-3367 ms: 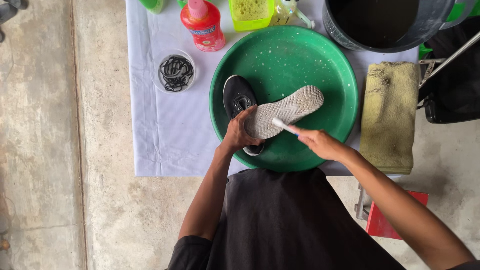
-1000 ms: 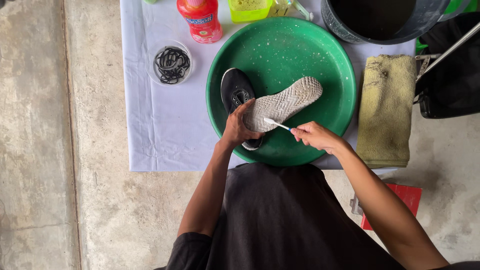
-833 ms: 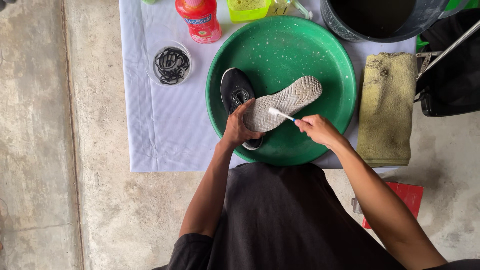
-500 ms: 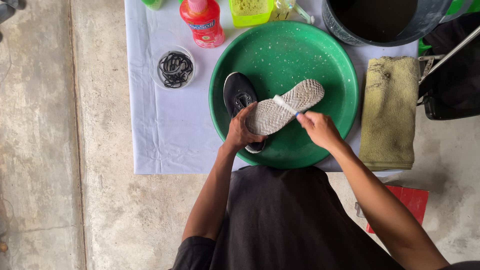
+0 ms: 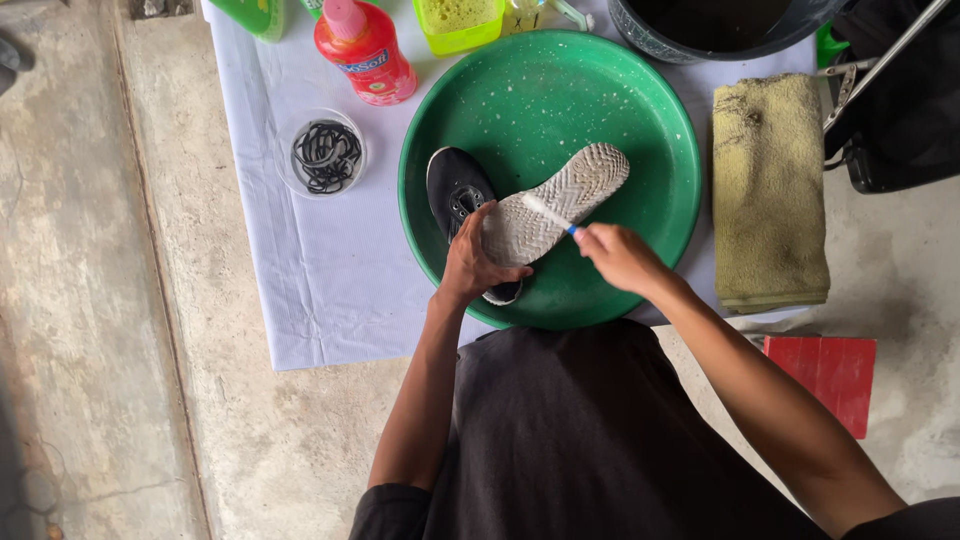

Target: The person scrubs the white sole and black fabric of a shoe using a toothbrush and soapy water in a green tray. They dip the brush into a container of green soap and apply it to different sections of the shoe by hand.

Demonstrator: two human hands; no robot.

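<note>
A shoe with a pale grey sole (image 5: 560, 195) is held sole-up over a round green basin (image 5: 640, 110). My left hand (image 5: 470, 262) grips its heel end. My right hand (image 5: 618, 256) holds a small white brush (image 5: 545, 212), whose head rests on the middle of the sole. A second black shoe (image 5: 458, 195) lies upright in the basin, partly under the first shoe and my left hand.
The basin sits on a white sheet (image 5: 320, 270) on a concrete floor. Behind are a red bottle (image 5: 365, 50), a clear bowl of black laces (image 5: 325, 155), a yellow-green tub (image 5: 460, 20) and a dark bucket (image 5: 720, 25). An olive towel (image 5: 768, 190) lies right, a red block (image 5: 825, 370) below it.
My right hand has moved the brush up from the sole's near edge onto its middle. My left hand keeps the shoe in place. The camera has shifted a little.
</note>
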